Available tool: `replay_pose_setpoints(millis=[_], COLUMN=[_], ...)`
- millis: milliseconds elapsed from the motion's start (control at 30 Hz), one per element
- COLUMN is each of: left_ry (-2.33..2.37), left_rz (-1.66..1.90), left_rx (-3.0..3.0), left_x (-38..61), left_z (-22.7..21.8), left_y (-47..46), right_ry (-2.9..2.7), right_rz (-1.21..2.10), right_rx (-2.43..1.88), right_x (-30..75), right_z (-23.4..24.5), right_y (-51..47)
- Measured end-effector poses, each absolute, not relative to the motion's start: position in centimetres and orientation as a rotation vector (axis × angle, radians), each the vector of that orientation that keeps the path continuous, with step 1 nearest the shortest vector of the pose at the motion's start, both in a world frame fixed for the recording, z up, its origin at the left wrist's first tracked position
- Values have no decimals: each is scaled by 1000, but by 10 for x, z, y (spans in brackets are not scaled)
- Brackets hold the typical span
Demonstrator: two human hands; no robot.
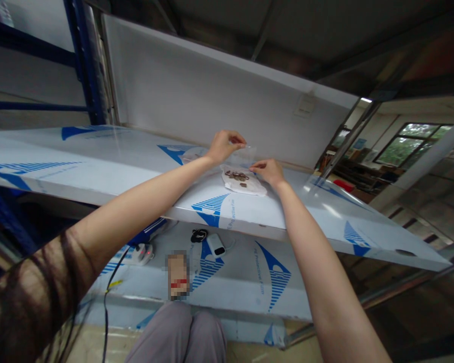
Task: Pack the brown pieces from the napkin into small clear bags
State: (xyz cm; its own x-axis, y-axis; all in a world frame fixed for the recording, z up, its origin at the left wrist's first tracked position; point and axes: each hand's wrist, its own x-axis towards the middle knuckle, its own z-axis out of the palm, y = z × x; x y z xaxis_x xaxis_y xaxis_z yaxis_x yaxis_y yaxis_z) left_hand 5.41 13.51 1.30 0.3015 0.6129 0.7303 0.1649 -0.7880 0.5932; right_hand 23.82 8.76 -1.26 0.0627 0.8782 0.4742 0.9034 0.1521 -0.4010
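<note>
My left hand (225,146) pinches the upper edge of a clear plastic bag (245,156), raising it above the shelf. My right hand (268,171) reaches in from the right, its fingertips closed on the bag's lower edge. Just below the bag, a crumpled white paper (245,185) lies on the shelf. Several small brown pieces (236,176) sit on that paper, too small to identify. The shelf top (98,164) is a white panel under blue-printed protective film.
A white wall panel (212,85) rises behind the shelf, beside a blue rack upright (86,60). Below lie a power strip (142,253), a white device (215,245) and a black cable (199,235). Grey-trousered knees (177,338) show at the bottom. Dark hair (30,297) crosses the lower left.
</note>
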Motion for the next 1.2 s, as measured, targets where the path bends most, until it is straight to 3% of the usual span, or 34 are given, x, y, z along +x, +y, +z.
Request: replay_pose_setpoints(millis=[400,700,933,1200], left_ry=[800,658,857,800], left_rz=[1451,1600,1036,1066], left_rx=[2409,2113,2313,2266], left_x=[56,52,42,44], left_z=[11,10,-6,-4], left_y=[141,146,148,141], right_ry=[-1867,-1706,-1520,-1580], right_rz=[-28,208,297,401], right_rx=[-1560,-1397,-1293,-1191], right_x=[239,245,251,247], right_z=[-15,-19,-20,-18], right_y=[95,106,111,106])
